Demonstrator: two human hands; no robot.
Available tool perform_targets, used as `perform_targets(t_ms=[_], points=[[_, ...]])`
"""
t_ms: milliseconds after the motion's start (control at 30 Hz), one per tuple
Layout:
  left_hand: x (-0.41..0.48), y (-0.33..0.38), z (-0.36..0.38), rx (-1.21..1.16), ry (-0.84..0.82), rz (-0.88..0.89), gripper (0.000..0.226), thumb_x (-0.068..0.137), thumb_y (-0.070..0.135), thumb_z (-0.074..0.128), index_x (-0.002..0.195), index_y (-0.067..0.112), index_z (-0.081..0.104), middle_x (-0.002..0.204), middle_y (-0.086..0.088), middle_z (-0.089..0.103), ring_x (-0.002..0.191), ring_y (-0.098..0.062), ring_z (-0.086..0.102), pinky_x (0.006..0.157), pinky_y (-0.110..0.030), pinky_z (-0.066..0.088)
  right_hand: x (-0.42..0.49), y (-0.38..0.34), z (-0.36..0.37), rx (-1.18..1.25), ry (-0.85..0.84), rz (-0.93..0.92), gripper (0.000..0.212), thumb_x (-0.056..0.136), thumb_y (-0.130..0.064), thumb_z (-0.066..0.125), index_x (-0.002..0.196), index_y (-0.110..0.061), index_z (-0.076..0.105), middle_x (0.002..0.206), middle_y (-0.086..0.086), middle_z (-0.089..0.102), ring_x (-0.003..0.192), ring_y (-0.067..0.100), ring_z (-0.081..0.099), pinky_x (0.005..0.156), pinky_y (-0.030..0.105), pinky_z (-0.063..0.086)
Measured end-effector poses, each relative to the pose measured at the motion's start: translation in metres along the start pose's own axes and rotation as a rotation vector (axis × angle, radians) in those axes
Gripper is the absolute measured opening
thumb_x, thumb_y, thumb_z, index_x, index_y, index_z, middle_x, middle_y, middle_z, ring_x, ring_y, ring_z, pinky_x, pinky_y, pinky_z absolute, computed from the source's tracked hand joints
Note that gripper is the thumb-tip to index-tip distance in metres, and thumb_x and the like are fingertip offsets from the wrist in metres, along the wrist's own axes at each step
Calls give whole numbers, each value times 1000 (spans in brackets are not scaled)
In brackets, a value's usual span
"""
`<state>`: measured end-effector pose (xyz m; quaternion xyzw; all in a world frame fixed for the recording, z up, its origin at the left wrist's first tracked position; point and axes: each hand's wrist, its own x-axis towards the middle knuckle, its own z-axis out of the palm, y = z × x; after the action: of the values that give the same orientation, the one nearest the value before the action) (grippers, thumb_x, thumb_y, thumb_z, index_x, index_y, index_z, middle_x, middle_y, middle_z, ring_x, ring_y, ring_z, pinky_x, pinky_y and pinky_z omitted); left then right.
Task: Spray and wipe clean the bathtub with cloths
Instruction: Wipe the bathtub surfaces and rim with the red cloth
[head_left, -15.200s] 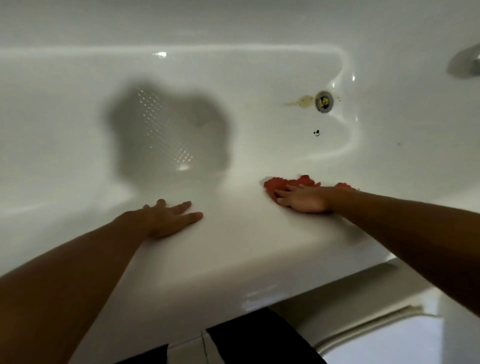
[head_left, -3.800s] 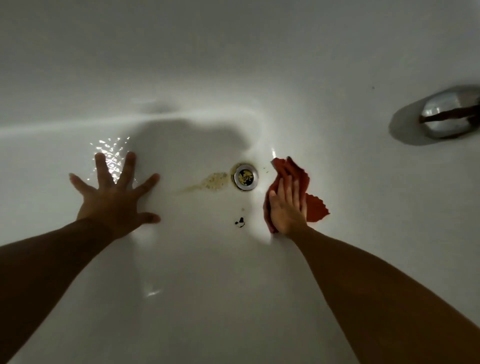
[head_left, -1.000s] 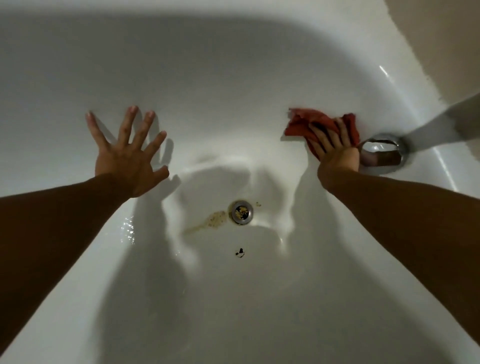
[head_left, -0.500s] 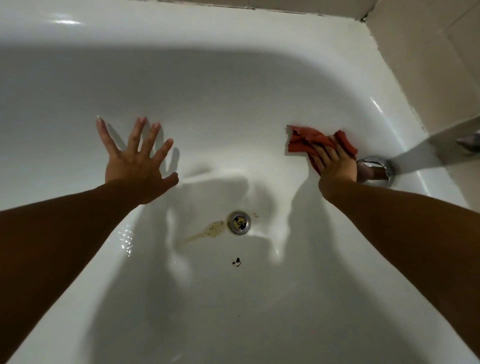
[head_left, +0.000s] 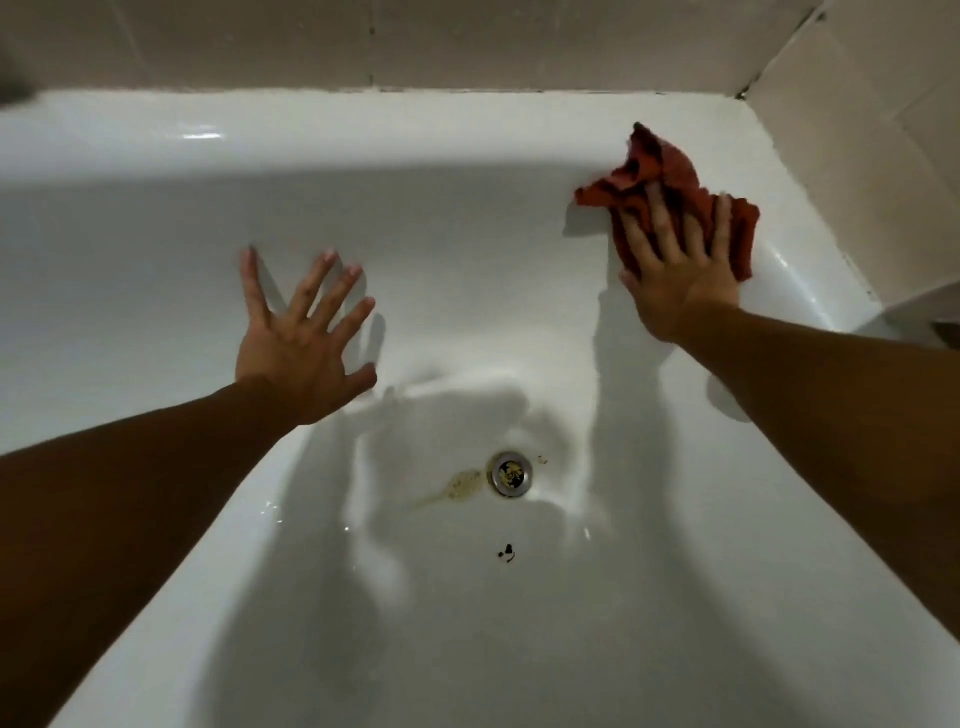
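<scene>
The white bathtub (head_left: 467, 130) fills the view, seen from above its drain end. My right hand (head_left: 675, 275) lies flat with straight fingers on a crumpled red cloth (head_left: 649, 166), pressing it against the tub's upper inner wall near the far right corner. My left hand (head_left: 301, 338) is spread wide, fingers straight, braced flat on the far inner wall to the left. It holds nothing. No spray bottle is in view.
A metal drain (head_left: 511, 474) sits in the tub floor, with a yellowish stain (head_left: 460, 484) to its left and a small dark speck (head_left: 505, 552) below it. Beige wall tiles (head_left: 467, 41) run behind the rim and up the right side.
My right hand has slid the red cloth up the wall toward the rim and far right corner. The view has tilted up, so the tiles show and the faucet is out of sight.
</scene>
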<state>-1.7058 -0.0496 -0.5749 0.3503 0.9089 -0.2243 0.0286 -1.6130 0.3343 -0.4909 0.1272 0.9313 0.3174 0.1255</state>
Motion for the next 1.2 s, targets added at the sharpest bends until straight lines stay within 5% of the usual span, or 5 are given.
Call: perform_targets(t_ms=[233,400,633,900,1200], points=[[-30,-55,10,32,95,-28,80,91,75,-1,159,34,-13,162,-2,-34,148,-30,-35,108,-80,-5,38,-128,-78,1565,143,459,77,107,-54,29,161,-19,-13,169,9,-19,156,27,-17,125,48,-11],[-63,-109,27,42,175,-64,78,91,70,-2,160,35,-2,167,0,-23,152,-29,-26,110,-80,-3,53,-216,-153,2424,-12,768,94,80,-93,33,158,-44,16,168,-7,19,152,18,25,125,52,16],[-111,-175,46,-48,185,-121,79,91,69,7,161,33,6,169,1,-17,154,-30,-21,113,-78,-4,18,-302,-237,2510,-125,711,99,83,-89,40,160,-30,19,160,7,34,136,35,44,118,58,30],[-174,-246,80,-120,152,-237,80,91,73,5,160,35,-9,167,1,-25,152,-32,-27,113,-77,3,-30,-403,-311,2183,43,318,83,103,-59,33,155,-32,-27,165,-5,-32,154,15,-23,126,51,-7],[-244,-317,124,-253,100,-403,80,88,74,6,159,40,-12,165,7,-29,151,-31,-29,113,-78,3,-51,-453,-360,1714,112,230,75,108,-49,30,160,-19,-15,169,9,-16,157,26,-10,126,49,-1]])
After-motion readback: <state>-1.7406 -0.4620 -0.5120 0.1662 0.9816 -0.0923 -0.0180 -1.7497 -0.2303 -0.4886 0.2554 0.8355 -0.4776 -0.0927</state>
